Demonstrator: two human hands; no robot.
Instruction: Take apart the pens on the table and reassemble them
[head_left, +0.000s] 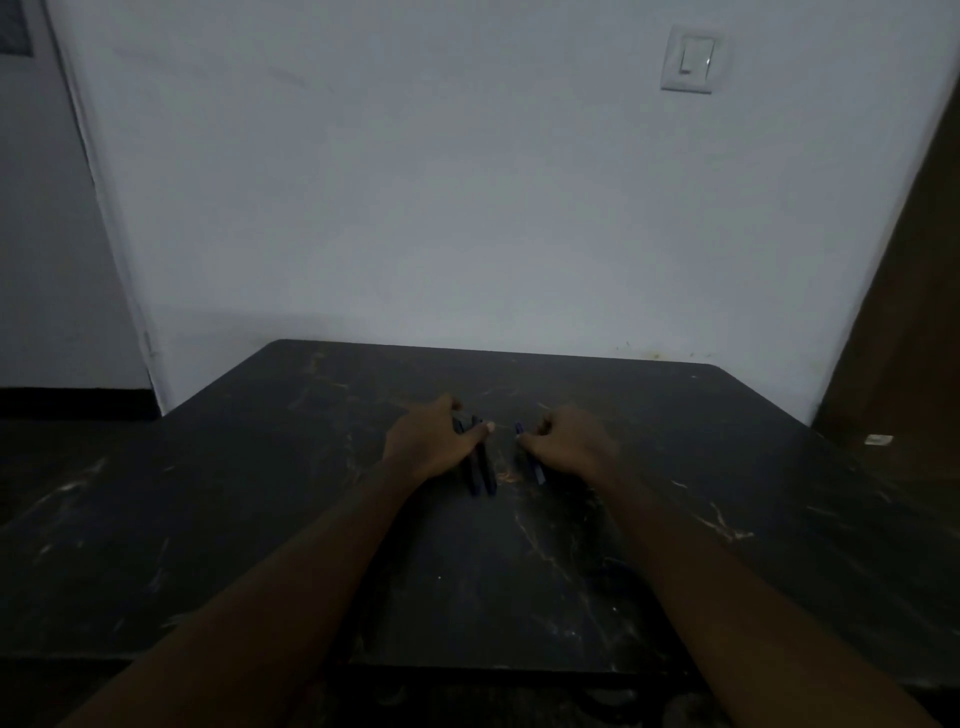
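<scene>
Dark blue plastic pens, two side by side: my left hand curls round them. Right hand pinches third blue pen on black marbled table.

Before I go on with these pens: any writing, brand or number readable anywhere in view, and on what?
Nothing readable in this dim view.
Two dark pens under the left hand: no print visible.
Blue pen at the right hand: none visible.
Wall switch: no marking visible.
Small white tag, far right: too blurred.
</scene>
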